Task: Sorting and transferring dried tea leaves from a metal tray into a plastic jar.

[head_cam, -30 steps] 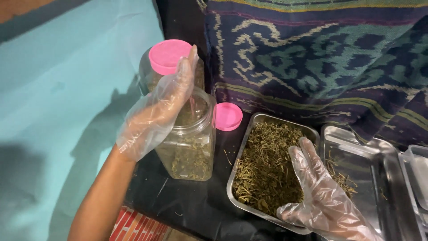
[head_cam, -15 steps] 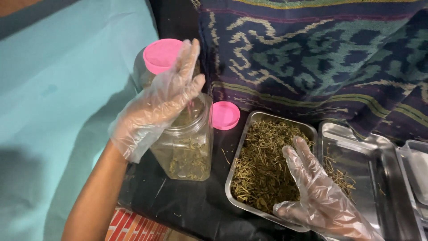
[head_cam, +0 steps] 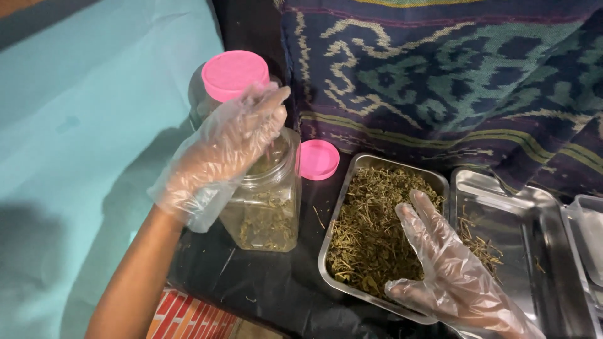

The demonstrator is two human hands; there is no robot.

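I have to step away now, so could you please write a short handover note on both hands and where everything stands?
Left hand: gloved, open, over the mouth of the open clear jar.
Right hand: gloved, open, resting on the dried herbs in the steel tray.
Loose pink lid lies behind the jar; a second, capped jar stands farther back. The second tray holds only scraps.
Done: jar holds some herbs.
Left: most herbs remain in the tray; the jar is uncapped.
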